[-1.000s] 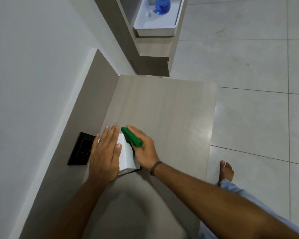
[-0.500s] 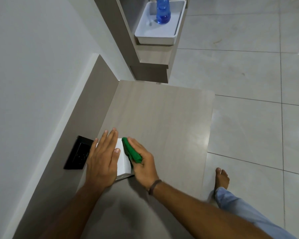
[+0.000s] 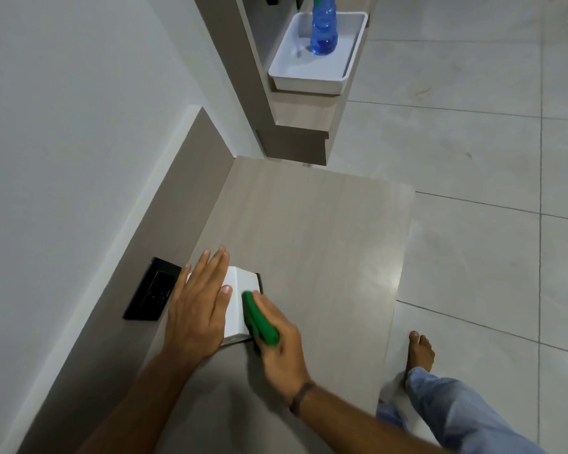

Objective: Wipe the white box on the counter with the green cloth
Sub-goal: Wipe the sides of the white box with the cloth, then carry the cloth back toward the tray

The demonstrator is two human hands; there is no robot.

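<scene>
A small white box [image 3: 240, 299] stands on the pale wood counter [image 3: 315, 244], near the back panel. My left hand [image 3: 200, 309] lies flat on the box's top with the fingers spread, covering most of it. My right hand [image 3: 276, 342] grips a folded green cloth [image 3: 259, 319] and presses it against the box's right side, near its front corner. The far end of that side is bare.
A black socket plate [image 3: 151, 293] sits in the back panel just left of the box. Beyond the counter a shelf unit holds a white tray [image 3: 309, 77] with a blue bottle [image 3: 323, 31]. My bare foot [image 3: 420, 352] stands on the tiled floor at right.
My right hand has slid the green cloth along the box's right side toward me, from the far corner to the near one. My left hand stays on the box top.
</scene>
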